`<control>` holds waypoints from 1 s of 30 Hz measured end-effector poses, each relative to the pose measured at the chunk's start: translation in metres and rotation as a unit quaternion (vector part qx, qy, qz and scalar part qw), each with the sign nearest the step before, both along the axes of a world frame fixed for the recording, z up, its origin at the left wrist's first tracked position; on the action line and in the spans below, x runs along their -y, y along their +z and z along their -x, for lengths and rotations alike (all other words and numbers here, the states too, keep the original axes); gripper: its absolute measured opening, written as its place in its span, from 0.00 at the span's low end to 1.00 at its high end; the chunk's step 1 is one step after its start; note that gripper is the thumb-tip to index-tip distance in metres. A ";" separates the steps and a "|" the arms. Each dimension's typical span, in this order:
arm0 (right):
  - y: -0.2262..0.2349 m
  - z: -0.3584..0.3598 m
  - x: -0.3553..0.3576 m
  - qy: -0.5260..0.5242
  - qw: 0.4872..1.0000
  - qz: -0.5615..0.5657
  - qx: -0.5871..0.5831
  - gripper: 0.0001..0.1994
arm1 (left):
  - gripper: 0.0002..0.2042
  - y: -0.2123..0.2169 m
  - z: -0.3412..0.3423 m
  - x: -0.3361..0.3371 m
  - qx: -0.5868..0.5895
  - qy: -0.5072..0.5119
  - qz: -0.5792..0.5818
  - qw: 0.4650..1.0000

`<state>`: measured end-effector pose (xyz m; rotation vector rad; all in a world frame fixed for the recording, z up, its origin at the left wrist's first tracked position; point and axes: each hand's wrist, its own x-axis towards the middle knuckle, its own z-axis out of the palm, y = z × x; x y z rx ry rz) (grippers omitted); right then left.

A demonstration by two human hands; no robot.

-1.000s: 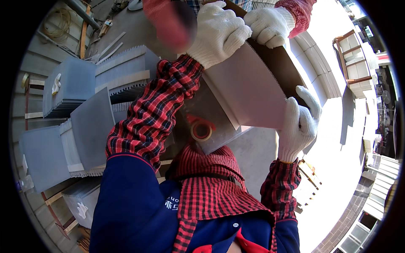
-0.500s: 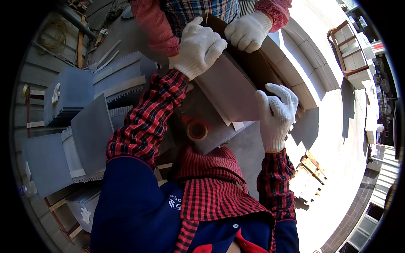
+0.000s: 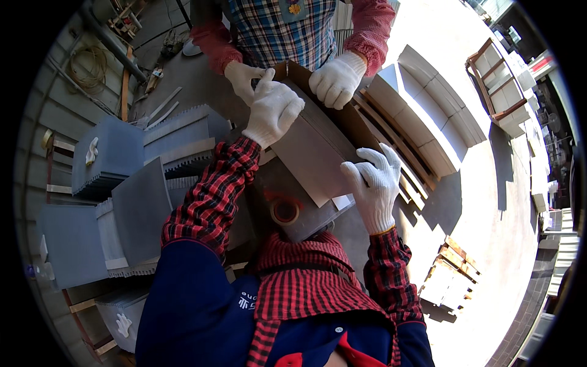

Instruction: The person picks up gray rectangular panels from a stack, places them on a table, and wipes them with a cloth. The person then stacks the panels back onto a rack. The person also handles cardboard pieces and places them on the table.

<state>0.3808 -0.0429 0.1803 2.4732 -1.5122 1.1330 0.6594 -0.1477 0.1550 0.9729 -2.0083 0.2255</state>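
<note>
A flat grey panel lies tilted in a brown cardboard sleeve, above a darker grey slab. My left hand, in a white glove, grips the panel's far left corner with curled fingers. My right hand, also gloved, rests flat with spread fingers on the panel's near right edge. Across from me a co-worker's gloved hands hold the far end of the cardboard. An orange-cored tape roll sits on the slab just below the panel.
Stacks of grey toothed-edge boxes fill the left side. Pale blocks lie on wooden slats to the right, with a wooden frame beyond and pallets on the sunlit pavement. Coiled cable and tools lie at upper left.
The panel and cardboard have come down and away from me. My right hand has shifted from gripping the panel's side edge to lying flat on it. The co-worker's hands are now fully in view.
</note>
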 end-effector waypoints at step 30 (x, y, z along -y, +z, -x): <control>-0.053 0.053 0.027 0.053 0.830 -0.421 0.362 0.17 | 0.19 -0.015 0.052 -0.038 0.015 0.004 -0.113 0.993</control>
